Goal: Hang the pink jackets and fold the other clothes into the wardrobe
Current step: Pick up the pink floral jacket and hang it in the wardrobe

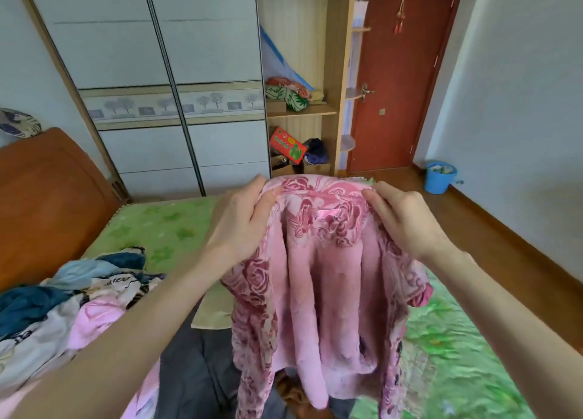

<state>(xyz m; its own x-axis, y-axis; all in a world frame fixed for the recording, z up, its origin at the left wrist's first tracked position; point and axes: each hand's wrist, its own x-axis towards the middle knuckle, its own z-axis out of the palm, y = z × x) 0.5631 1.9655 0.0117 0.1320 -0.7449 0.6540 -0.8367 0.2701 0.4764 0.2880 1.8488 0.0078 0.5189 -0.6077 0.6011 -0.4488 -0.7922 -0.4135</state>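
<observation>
Clothes (pixel 63 308) heaped on green bed (pixel 164 229) facing wardrobe (pixel 164 71).

The pink jacket (pixel 321 276), plush with a dark rose pattern, hung upright and open between the left hand (pixel 243 220) and right hand (pixel 407 220), which gripped its shoulders. The clothes pile (pixel 63 305) lay crumpled below-left of the left hand. The wardrobe (pixel 176 81) stood beyond both hands.
</observation>
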